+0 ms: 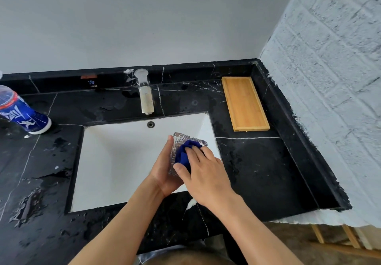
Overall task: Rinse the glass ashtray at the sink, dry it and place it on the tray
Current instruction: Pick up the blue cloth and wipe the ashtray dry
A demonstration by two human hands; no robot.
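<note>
My left hand (165,171) holds the clear glass ashtray (179,138) tilted on edge over the right side of the white sink (115,161). Pressed into the ashtray's hollow is a dark blue cloth (184,153), with my right hand (204,174) shut on it, fingers spread over the cloth. The lower part of the ashtray is hidden by both hands. A wooden tray (244,103) lies on the black marble counter at the back right, with nothing on it.
A metal tap (145,93) stands behind the basin. A blue and white bottle (19,112) sits at the left on the wet counter (263,171). A white brick wall closes the right side.
</note>
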